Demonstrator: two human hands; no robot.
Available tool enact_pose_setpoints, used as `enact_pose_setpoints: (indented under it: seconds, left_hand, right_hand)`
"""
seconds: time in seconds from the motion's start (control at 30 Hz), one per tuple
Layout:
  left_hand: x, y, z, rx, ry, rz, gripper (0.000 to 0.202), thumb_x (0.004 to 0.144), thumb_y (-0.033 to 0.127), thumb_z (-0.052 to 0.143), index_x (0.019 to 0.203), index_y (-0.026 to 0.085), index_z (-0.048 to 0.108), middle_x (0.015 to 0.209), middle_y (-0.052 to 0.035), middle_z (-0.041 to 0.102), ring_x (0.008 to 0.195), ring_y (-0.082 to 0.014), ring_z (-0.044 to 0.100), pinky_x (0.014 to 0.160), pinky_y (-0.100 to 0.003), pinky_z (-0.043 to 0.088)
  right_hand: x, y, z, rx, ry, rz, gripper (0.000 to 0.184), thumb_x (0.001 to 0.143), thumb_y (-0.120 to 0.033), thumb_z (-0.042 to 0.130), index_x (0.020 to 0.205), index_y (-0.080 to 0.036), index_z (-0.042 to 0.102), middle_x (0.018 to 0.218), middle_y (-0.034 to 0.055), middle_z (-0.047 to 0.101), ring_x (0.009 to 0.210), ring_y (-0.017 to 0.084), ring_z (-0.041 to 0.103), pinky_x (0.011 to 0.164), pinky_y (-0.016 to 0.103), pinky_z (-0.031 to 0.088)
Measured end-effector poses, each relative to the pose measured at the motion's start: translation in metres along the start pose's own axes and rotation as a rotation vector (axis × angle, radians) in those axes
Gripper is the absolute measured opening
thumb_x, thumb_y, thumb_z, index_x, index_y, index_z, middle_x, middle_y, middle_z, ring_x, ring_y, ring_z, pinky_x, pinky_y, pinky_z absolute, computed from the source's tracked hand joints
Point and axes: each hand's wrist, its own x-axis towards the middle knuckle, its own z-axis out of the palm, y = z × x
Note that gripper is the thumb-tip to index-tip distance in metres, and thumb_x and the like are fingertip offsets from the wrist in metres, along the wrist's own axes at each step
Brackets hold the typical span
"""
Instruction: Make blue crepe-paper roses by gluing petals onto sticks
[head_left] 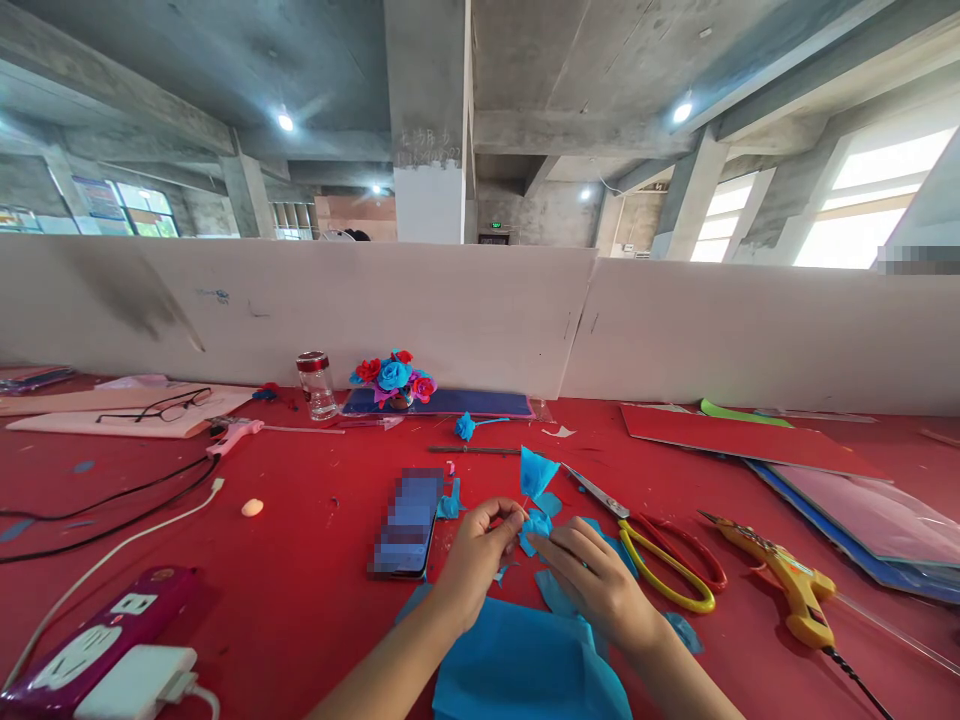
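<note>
My left hand (487, 555) pinches a thin stick with its thumb and forefinger. At the upper end of the stick flares a cone-like piece of blue crepe paper (538, 472). Just right of those fingertips, my right hand (596, 580) is closed at a small crumpled piece of blue paper (535, 525); its thumb is mostly hidden. Several blue scraps lie around and beneath both hands. A larger blue sheet (529, 665) is spread below the wrists. Scissors (652, 545) with yellow and red handles lie partly open to the right.
A phone (409, 525) lies left of my hands, and a yellow glue gun (787, 575) far right. Behind are a finished blue flower (466, 427), a paper bouquet (395, 376) and a glass jar (316, 388). A power strip (105, 640) and cables occupy the left.
</note>
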Motion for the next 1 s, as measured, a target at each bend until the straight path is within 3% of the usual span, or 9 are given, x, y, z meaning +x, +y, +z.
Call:
enact_pose_setpoints:
  seconds: [0.6,1.0]
  left_hand:
    - [-0.001,0.011,0.001,-0.006,-0.076,-0.037,0.030,0.066,0.043,0.066,0.073,0.016,0.055,0.058,0.0061,0.035,0.054,-0.0080,0.027,0.052,-0.021,0.024]
    - [-0.006,0.015,0.002,-0.003,-0.110,-0.043,0.032,0.066,0.047,0.065,0.071,0.017,0.056,0.056,0.0068,0.032,0.052,-0.0080,0.025,0.050,-0.022,0.022]
  right_hand:
    - [-0.013,0.005,0.010,0.125,0.023,0.132,0.024,0.086,-0.008,0.045,0.107,-0.017,0.054,0.080,0.0063,0.059,0.070,0.015,0.052,0.064,0.029,0.049]
    - [-0.010,0.005,0.008,0.169,0.085,0.223,0.015,0.085,-0.010,0.047,0.094,-0.019,0.056,0.076,0.0054,0.060,0.070,0.016,0.056,0.062,0.029,0.051]
